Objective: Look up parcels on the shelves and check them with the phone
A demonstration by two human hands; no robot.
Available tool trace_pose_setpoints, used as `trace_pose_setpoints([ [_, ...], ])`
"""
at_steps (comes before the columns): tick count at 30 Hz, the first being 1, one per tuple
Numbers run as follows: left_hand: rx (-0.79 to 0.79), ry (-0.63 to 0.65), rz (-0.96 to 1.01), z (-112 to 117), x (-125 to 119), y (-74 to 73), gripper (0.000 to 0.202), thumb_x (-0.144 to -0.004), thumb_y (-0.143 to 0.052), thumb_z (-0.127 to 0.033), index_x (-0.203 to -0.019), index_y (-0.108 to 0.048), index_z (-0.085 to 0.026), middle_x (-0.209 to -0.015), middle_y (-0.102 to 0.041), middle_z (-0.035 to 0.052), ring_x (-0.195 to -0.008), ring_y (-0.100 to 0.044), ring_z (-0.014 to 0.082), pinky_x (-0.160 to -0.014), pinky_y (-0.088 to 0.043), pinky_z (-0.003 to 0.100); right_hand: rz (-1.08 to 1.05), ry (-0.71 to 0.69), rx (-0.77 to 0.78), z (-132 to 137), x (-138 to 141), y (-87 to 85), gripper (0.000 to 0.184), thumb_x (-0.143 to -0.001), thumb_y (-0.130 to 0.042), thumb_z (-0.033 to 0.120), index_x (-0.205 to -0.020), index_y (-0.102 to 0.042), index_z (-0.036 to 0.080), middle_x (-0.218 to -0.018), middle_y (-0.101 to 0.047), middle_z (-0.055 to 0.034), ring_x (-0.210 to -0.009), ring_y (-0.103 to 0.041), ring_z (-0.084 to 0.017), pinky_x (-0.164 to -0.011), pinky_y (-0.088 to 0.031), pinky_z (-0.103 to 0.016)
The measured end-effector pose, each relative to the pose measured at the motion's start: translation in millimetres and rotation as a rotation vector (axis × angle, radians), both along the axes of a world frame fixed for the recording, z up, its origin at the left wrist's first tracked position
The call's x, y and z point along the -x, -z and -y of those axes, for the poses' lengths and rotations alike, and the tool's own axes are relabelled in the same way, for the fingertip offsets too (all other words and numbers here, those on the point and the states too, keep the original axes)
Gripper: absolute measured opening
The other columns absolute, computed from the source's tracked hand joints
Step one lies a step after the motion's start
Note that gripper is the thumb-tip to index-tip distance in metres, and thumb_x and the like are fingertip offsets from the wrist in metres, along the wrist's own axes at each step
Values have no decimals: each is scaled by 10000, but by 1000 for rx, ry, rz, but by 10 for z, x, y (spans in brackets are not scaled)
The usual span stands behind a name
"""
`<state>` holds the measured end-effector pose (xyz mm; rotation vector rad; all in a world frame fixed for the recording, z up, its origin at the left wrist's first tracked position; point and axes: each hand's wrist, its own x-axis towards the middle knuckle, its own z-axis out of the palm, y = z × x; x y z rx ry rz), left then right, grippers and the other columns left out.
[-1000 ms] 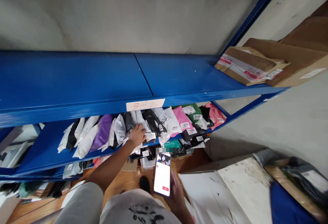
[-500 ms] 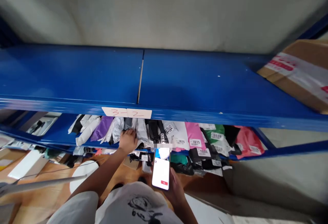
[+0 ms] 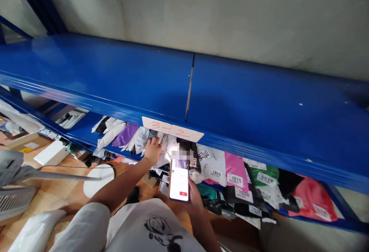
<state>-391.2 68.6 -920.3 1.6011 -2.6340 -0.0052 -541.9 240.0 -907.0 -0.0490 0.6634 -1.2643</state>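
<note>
Light even, soft, diffuse; source not seen. Pale sheen along the upper blue shelf (image 3: 115,79). Deep shadow beneath it over the parcels (image 3: 230,171). Phone screen (image 3: 179,179) glows bright, slightly overexposed. Wide-angle bending at edges; slight motion blur left.

Short-sleeved white T-shirt (image 3: 150,231), black printed graphic on chest, bare forearms

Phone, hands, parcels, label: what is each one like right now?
phone: screen lit, held upright.
right hand: closed around the phone.
left hand: open, fingers on the parcels.
parcels: packed in a row on the lower shelf, numbered tags facing out.
label: stuck on the upper shelf front edge, reads 3-2.
</note>
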Motion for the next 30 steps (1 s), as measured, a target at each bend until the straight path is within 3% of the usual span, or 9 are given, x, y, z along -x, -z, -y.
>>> trace_pose_setpoints([
  [3, 16, 81, -54, 16, -88, 64, 300, -913, -450, -191, -1033, -725, -188, -1418, -506, 97, -1357, -352, 308, -1174, -202, 491, -55, 14, -18, 50, -92, 68, 527, -696, -858, 445, -1100, -686, 153, -1066, -767, -150, -948, -729, -338, -777, -577, -435],
  [5, 63, 63, -110, 14, -132, 93, 260, -868, -538, -248, -1044, -718, -182, -1430, -491, 118, -1401, -267, 389, -1174, -107, 614, -94, 24, -24, 114, -165, 78, 514, -705, -862, 414, -1120, -662, 185, -1064, -770, -135, -926, -737, -341, -766, -574, -440],
  [8, 87, 1, -187, -6, -158, 105, 342, -833, -598, -303, -1138, -690, -178, -1440, -469, 148, -1415, -174, 484, -1114, -113, 723, -142, 33, -30, 279, -290, 15, 560, -688, -875, 402, -1149, -639, 189, -1049, -775, -127, -899, -744, -344, -774, -573, -446],
  [13, -99, -96, -266, -23, -151, 97, 507, -900, -524, -266, -1402, -532, -200, -1394, -503, 158, -1399, -236, 448, -1118, -244, 670, -178, -34, -16, 652, -503, -218, 537, -741, -792, 529, -1111, -690, 153, -1062, -770, -134, -969, -725, -359, -889, -550, -498],
  [17, -112, -90, -382, -3, -177, 125, 488, -948, -444, -233, -1432, -503, -241, -1408, -502, 126, -1361, -295, 401, -1104, -305, 628, -221, -37, -5, 874, -643, -312, 543, -764, -739, 601, -1098, -705, 174, -1019, -782, -116, -972, -725, -367, -900, -551, -527],
  [25, -106, 99, -382, 11, -258, 103, 438, -976, -418, -257, -1403, -517, -267, -1411, -517, 108, -1332, -373, 327, -1166, -149, 633, -298, 0, -23, 967, -746, -286, 560, -783, -722, 598, -1164, -672, 191, -966, -792, -98, -1005, -717, -353, -878, -573, -510],
  [30, -77, 141, -351, 22, -265, 153, 459, -954, -391, -165, -1379, -534, -263, -1444, -496, 92, -1334, -376, 322, -1159, -109, 665, -317, -9, -19, 962, -763, -276, 548, -747, -749, 611, -1093, -693, 190, -957, -793, -99, -985, -723, -360, -893, -564, -519],
])
